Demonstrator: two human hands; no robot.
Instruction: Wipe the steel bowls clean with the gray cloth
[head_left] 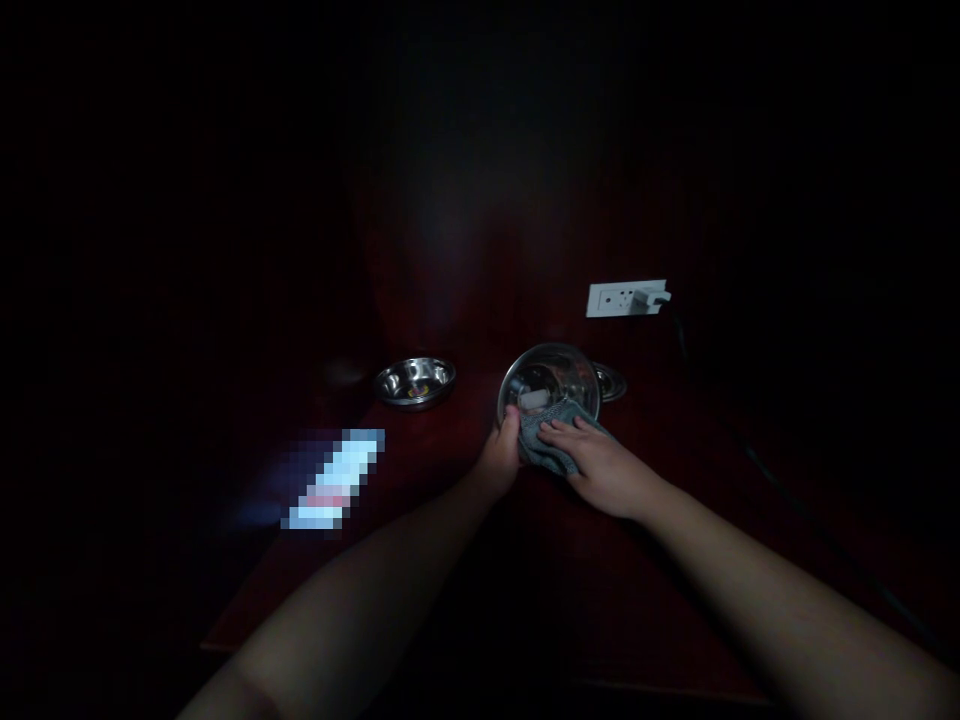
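Observation:
The scene is very dark. My left hand [501,455] grips the near left rim of a shiny steel bowl [551,375], which is tilted toward me on a dark red table [450,480]. My right hand [600,465] presses a grey cloth [546,438] against the bowl's near edge, its fingers lying on the cloth.
A second steel bowl [415,381] stands to the left. Another steel dish [611,382] peeks out behind the held bowl. A white wall socket [626,297] with a plug and a dark cable sits at the back right. A bright blurred rectangle [334,478] lies at the left.

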